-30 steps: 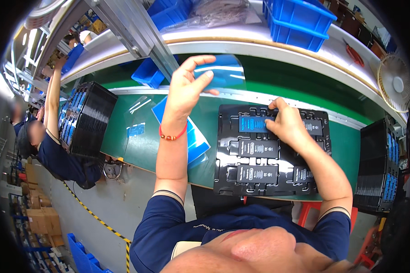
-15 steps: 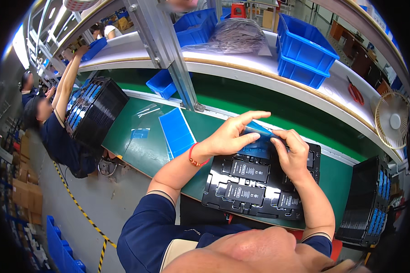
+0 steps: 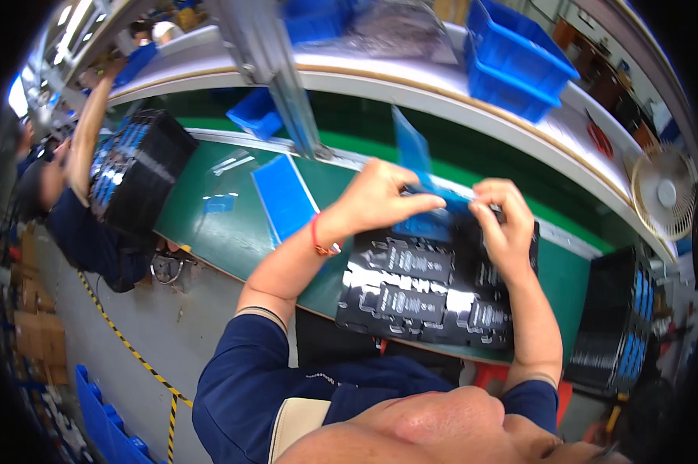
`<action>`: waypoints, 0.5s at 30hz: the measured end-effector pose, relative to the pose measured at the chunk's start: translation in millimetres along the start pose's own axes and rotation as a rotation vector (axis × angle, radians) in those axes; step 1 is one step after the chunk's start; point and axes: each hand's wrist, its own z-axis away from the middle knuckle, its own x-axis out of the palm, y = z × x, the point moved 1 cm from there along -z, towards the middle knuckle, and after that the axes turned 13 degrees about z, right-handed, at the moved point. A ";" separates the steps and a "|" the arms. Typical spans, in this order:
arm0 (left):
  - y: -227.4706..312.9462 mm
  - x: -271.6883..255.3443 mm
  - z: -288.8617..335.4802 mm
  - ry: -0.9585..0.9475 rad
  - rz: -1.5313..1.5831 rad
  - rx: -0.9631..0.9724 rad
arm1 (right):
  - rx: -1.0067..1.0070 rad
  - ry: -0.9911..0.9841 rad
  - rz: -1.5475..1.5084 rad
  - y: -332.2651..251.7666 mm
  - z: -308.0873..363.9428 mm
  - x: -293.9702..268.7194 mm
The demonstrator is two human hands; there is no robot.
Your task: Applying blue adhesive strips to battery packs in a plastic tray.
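Observation:
Above the far side of a black molded tray, a translucent blue film stretches between my hands, with one flap standing up beyond my fingers. My left hand, with a red beaded bracelet at the wrist, pinches the film between thumb and fingers. Opposite it, my right hand has thumb and forefinger closed on the film's right end. Flat black batteries with white print lie in the tray's pockets. My forearms and hands hide part of the tray's right and far sides.
Blue film sheets lie on the green bench to the left, near clear scraps. Stacked black trays stand at left and right. The shelf carries blue bins, red-handled pliers and a fan. A co-worker reaches at far left.
The blue film has lifted, and a flap now rises beyond my left hand. My left fingers have curled in from being stretched out. The whole view has shifted slightly.

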 end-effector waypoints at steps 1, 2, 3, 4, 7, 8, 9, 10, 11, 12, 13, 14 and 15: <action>2.1 -5.1 -0.6 0.042 -0.176 0.077 | -0.011 -0.019 -0.006 4.9 -2.5 -3.4; -0.6 -6.4 0.3 0.108 -0.068 0.096 | 0.076 -0.026 -0.140 10.8 -3.4 -4.5; -5.6 -13.2 0.5 0.165 -0.136 0.174 | 0.161 -0.024 -0.275 18.0 -3.5 -6.8; -6.6 -19.8 -0.8 0.220 -0.087 0.267 | 0.268 -0.057 -0.376 26.4 -4.5 -14.3; -4.4 -51.2 -0.5 0.306 -0.083 0.132 | 0.549 -0.183 -0.545 48.8 -4.0 -44.5; -2.4 -55.1 0.7 0.320 0.065 0.142 | 0.643 -0.223 -0.497 52.9 0.2 -54.8; 2.4 -61.0 3.1 0.319 0.230 0.048 | 0.645 -0.251 -0.480 59.9 6.1 -62.9; 4.8 -65.9 5.1 0.313 0.309 0.057 | 0.701 -0.287 -0.438 70.2 14.1 -71.4; 8.2 -68.7 7.6 0.317 0.384 0.064 | 0.751 -0.330 -0.401 77.0 20.1 -76.0; 13.6 -68.2 8.9 0.320 0.417 0.076 | 0.762 -0.330 -0.393 81.5 26.2 -79.1; 19.0 -68.1 9.9 0.326 0.448 0.088 | 0.816 -0.362 -0.382 85.2 32.1 -81.1; 22.3 -69.3 11.4 0.307 0.462 0.077 | 0.867 -0.396 -0.374 87.0 35.8 -80.4; 23.5 -69.6 12.1 0.308 0.467 0.072 | 0.873 -0.400 -0.371 88.7 38.5 -78.7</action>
